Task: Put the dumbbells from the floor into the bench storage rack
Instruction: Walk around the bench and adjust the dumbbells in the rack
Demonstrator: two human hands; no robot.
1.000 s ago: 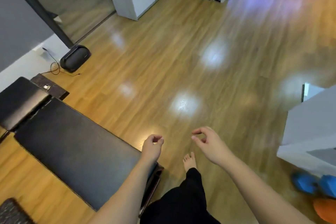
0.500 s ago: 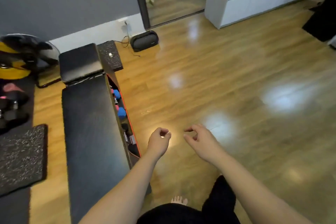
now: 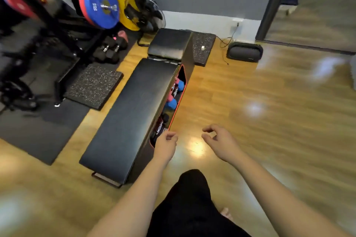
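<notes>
A: Where do things stand with the dumbbells?

B: Several already sit in the storage rack (image 3: 178,90) under the bench (image 3: 133,109): a blue dumbbell (image 3: 172,103) and a pink one (image 3: 170,96) about midway along the opening, another blue and pink pair further back, and dark ones (image 3: 160,127) at the near end. Black dumbbells (image 3: 110,49) lie on the dark mat (image 3: 38,121) to the left of the bench, well apart from the rack.

A: And the hands?

B: Both are empty. The left hand (image 3: 166,145) is loosely curled, fingers (image 3: 171,137) nearly touching the thumb, and hovers just beside the near end of the rack's red-edged opening. The right hand (image 3: 219,141) hangs over bare floor (image 3: 260,140), half open, index finger and thumb apart, holding nothing. Both forearms reach forward and down from the bottom of the view.

A: So what would doing this step well mean?

B: Probably turning to fetch whatever remains (no loose dumbbell lies near the hands). A good fetch means wrapping the whole hand around the handle, not the ends, and lifting one per hand. At the rack, each should go in lengthwise through the opening into a free gap, the far end looking emptier, though the inside is shadowed and hard to read. Setting it down, not dropping it, keeps it from knocking its neighbours.
</notes>
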